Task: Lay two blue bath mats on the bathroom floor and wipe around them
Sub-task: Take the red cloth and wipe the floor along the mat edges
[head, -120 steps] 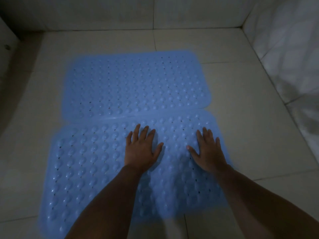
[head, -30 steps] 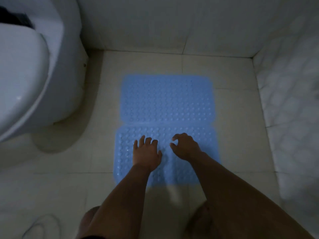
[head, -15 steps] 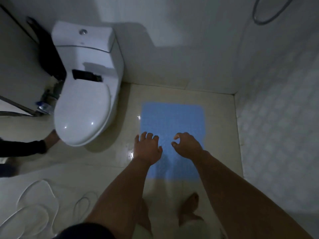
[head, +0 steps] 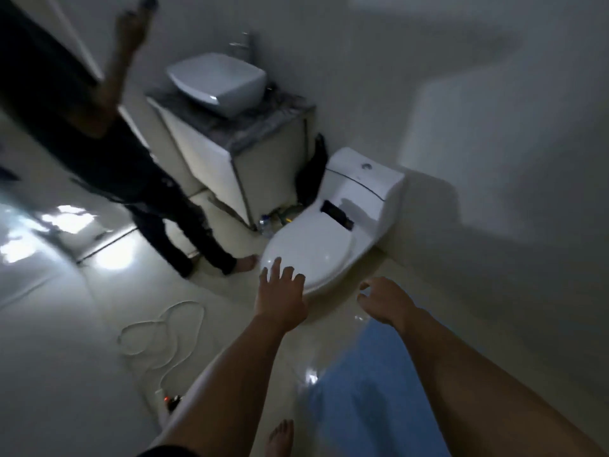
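The blue bath mats [head: 369, 387] lie flat on the pale floor at the lower right, blurred and partly covered by my right forearm. I cannot make out the seam between the two mats. My left hand [head: 280, 300] hangs in the air in front of the toilet lid, fingers spread, holding nothing. My right hand [head: 385, 300] hovers above the far end of the mats, fingers loosely curled and apart, also holding nothing. My bare foot [head: 280, 438] stands on the floor at the bottom edge.
A white toilet [head: 329, 239] with its lid down stands just beyond my hands. Behind it is a vanity cabinet [head: 230, 166] with a basin [head: 217, 80]. A person in dark clothes [head: 131, 179] stands at the left. A white cable [head: 161, 331] loops on the floor.
I have risen from the mats and the view has swung left toward the toilet and vanity. Both hands lifted off the near mat and now float in the air.
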Motion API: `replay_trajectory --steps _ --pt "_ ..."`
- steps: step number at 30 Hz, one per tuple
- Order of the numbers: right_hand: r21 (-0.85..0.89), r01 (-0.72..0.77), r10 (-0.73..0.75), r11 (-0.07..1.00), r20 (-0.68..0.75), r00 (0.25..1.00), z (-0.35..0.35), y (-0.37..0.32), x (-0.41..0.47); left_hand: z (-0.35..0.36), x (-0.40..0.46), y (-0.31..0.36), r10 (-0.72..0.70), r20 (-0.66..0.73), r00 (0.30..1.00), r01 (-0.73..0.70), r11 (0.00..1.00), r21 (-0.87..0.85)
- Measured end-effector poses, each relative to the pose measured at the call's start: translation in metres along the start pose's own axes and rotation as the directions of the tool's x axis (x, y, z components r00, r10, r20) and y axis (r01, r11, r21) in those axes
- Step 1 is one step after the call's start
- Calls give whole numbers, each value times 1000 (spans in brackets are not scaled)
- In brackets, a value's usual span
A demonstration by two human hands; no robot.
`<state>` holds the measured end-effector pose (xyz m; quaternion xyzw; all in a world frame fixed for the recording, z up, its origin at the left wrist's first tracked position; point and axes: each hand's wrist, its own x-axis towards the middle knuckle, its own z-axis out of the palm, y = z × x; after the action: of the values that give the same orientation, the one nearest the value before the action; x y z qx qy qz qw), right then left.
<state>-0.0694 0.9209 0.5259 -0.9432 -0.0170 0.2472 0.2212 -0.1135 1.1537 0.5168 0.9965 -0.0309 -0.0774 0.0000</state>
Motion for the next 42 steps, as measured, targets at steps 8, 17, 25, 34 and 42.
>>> replay_trajectory --steps 8,17,25,34,42 --pt "-83 639 -637 764 53 769 -28 -221 -26 -111 -142 -108 -511 -285 811 536 844 13" --pt "253 935 -968 250 77 238 2 -464 -209 -254 -403 -155 -668 -730 141 864 443 -239" --pt "622 774 -947 -119 163 -277 48 -522 -409 -297 -564 -71 -362 -855 -372 886 137 -443" --pt "725 643 -936 -247 -7 -351 66 -509 -504 -316 -573 -70 -513 -752 -414 785 218 -580" --pt "754 538 -909 -378 -413 -60 -45 -517 -466 -384 -525 -64 -607 -613 -506 26 700 -714"
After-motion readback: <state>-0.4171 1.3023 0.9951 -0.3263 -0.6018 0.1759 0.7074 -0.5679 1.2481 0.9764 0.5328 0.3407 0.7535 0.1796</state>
